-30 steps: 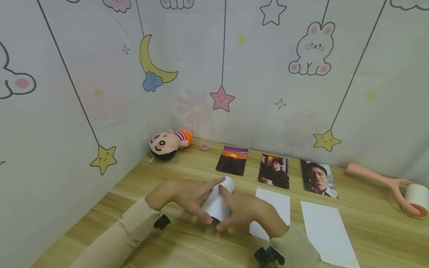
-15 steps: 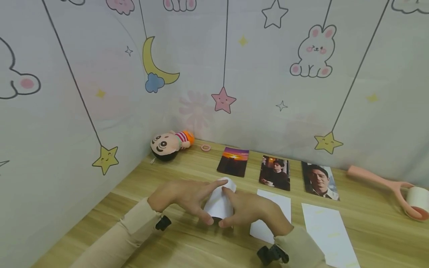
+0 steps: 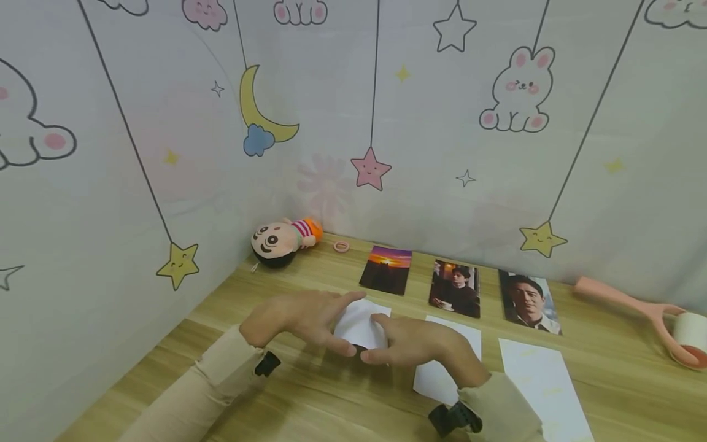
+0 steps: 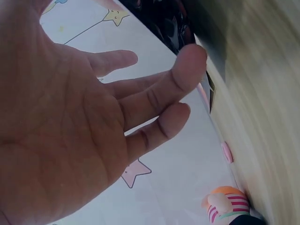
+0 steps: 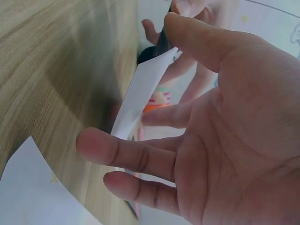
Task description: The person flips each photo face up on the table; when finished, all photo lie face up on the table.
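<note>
**Monitor:** State the change.

**Operator:** From my remote station, I read the white sheet (image 3: 361, 322) as shorter and broader in the head view; half a second earlier its outline ran longer and narrower.

**Monitor:** Location and orientation?

**Operator:** It was bowed between the left hand (image 3: 312, 319) and the right hand (image 3: 417, 341), raised above the wooden table (image 3: 309, 399), white face up. The left wrist view showed a dark, glossy underside (image 4: 161, 21). A white card (image 3: 435, 382) lay under the right wrist's side.

**Monitor:** Fingers?

**Operator:** On each hand, thumb and fingertip gripped the sheet by its edges; the remaining fingers stood apart. I could not tell how hard they pressed.

**Monitor:** Meaning for the work?

**Operator:** I judged that the sheet was being flexed in the grip, not released. A change of tilt could also have shortened the outline.
</note>
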The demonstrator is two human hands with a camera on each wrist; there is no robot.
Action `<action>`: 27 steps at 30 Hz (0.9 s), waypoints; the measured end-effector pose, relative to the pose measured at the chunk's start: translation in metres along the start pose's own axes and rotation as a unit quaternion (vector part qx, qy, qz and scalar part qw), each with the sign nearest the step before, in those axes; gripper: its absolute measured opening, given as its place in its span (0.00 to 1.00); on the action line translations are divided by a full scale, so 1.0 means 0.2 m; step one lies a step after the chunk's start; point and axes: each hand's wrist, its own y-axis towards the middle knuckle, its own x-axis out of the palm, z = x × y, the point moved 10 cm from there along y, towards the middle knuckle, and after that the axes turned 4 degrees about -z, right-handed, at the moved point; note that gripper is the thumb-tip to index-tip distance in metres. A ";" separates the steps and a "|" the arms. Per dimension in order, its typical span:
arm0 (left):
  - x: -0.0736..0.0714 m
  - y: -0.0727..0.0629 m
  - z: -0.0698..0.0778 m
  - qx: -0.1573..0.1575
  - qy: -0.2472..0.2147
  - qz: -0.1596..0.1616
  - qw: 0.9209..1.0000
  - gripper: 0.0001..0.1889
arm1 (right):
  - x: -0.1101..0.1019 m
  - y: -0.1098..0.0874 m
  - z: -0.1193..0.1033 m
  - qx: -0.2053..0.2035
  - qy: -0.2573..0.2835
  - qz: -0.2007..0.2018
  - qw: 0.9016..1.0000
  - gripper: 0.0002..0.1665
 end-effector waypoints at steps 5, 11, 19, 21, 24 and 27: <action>-0.02 -0.01 -0.04 -0.035 -0.002 0.004 0.999 0.54 | 0.00 -0.01 0.01 0.007 0.015 -0.003 1.000 0.52; -0.01 -0.01 -0.04 -0.025 -0.009 0.002 1.000 0.51 | 0.01 -0.01 0.01 0.000 0.067 -0.008 0.998 0.56; -0.03 -0.01 -0.05 -0.007 -0.019 0.010 1.000 0.45 | 0.01 0.00 0.02 0.002 0.058 -0.016 0.998 0.58; -0.03 -0.01 -0.04 -0.001 -0.017 0.012 1.000 0.45 | 0.01 0.00 0.02 0.003 0.053 -0.015 0.999 0.58; -0.05 -0.01 -0.03 0.011 -0.018 0.018 1.000 0.44 | 0.00 -0.01 0.02 0.005 0.059 -0.017 0.998 0.58; -0.06 -0.01 -0.02 0.025 -0.020 0.026 0.999 0.42 | 0.00 -0.01 0.03 0.008 0.067 -0.018 0.998 0.58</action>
